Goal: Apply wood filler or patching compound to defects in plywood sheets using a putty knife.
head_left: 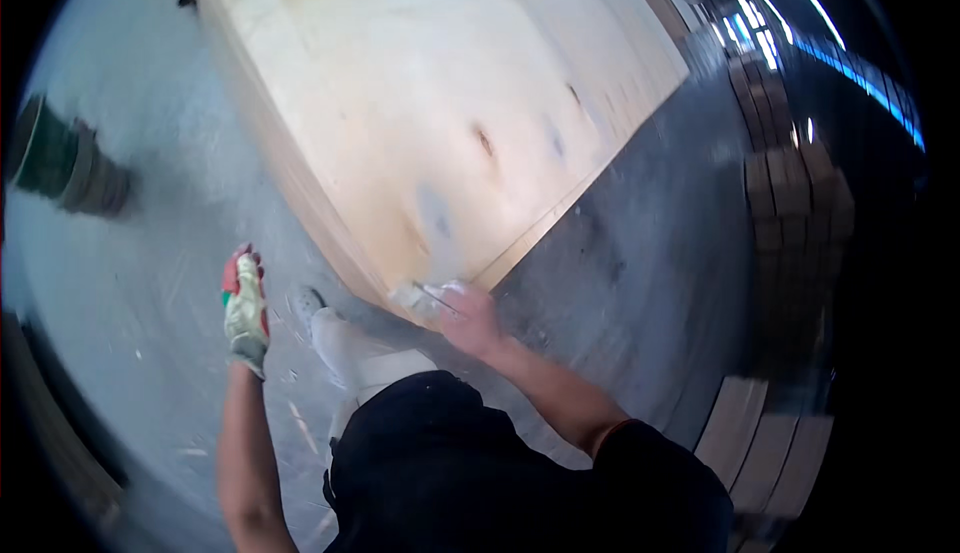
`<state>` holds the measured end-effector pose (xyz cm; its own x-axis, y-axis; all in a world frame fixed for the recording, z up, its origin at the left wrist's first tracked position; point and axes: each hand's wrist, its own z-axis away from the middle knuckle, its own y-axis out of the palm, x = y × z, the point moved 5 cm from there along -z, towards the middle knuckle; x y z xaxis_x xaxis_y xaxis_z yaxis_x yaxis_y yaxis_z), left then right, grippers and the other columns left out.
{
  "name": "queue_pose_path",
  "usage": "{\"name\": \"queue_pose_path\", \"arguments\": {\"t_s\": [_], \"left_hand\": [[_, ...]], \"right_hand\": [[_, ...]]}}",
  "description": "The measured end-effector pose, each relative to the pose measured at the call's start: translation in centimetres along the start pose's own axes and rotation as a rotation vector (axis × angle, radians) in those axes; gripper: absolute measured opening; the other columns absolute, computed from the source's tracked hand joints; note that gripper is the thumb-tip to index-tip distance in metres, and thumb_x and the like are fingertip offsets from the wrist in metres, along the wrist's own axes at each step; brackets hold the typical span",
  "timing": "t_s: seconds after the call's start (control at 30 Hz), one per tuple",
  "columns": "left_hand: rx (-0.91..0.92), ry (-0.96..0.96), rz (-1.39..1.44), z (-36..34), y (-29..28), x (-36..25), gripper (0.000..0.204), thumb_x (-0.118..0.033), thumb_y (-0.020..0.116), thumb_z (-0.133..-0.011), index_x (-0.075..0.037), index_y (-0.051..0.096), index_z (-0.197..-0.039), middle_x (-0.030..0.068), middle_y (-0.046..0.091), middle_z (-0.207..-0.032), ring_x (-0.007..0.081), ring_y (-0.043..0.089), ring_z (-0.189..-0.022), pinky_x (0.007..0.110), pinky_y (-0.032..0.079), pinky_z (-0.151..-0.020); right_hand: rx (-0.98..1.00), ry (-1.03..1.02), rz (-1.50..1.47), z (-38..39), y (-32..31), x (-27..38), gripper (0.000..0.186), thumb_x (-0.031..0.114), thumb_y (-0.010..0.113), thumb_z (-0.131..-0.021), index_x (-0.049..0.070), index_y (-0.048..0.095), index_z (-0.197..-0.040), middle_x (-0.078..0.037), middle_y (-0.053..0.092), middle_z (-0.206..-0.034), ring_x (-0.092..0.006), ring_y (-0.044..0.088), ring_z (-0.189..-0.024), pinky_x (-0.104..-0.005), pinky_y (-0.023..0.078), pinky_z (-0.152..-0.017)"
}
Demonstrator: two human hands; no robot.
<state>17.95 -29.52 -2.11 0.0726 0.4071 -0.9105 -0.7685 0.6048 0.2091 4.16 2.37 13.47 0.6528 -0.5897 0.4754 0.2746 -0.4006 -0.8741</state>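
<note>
My right hand (471,321) is bare and closed on a small whitish tool with a thin dark edge (425,298), too blurred to name. It is at the near corner of a pale plywood sheet (380,83), the top one of a stack. My left hand (246,303) wears a cream work glove with red and green parts. It hangs over the floor left of the stack, its fingers loosely stretched and nothing visible in them. The plywood face shows dark knots and some greyish smeared patches, one of them close to my right hand.
A dark green bucket (50,158) stands on the grey concrete floor (170,243) at the left, with another container against it. Stacked wooden blocks or boards (795,193) line the right side, with more pale boards (760,448) at lower right. Small scraps lie near my feet.
</note>
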Motion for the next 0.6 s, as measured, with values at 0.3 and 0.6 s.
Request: {"name": "queue_pose_path", "arguments": {"t_s": [0.3,0.6], "left_hand": [[-0.156,-0.412,-0.074,-11.4,-31.6,0.6,0.052,-0.041,0.054,-0.097,-0.010,0.044,-0.139,0.0020,0.053,-0.130,0.0135,0.051,-0.112,0.032,0.039,-0.101],[-0.099,-1.204,-0.640,-15.3,-56.3,-10.6,0.046,-0.070,0.052,-0.085,-0.025,0.046,-0.082,-0.0105,0.041,-0.066,0.0058,0.035,-0.053,0.025,0.025,-0.043]], "right_hand": [[-0.308,0.760,0.087,-3.0,1.0,-2.8,0.019,0.011,0.063,-0.084,0.000,0.069,-0.098,-0.016,0.069,-0.097,-0.0300,0.067,-0.088,-0.0348,0.052,-0.081],[-1.162,1.444,-0.169,-3.0,10.5,-0.2,0.018,0.011,0.063,-0.081,0.000,0.068,-0.094,-0.014,0.069,-0.085,-0.0207,0.066,-0.079,-0.0341,0.050,-0.074]]}}
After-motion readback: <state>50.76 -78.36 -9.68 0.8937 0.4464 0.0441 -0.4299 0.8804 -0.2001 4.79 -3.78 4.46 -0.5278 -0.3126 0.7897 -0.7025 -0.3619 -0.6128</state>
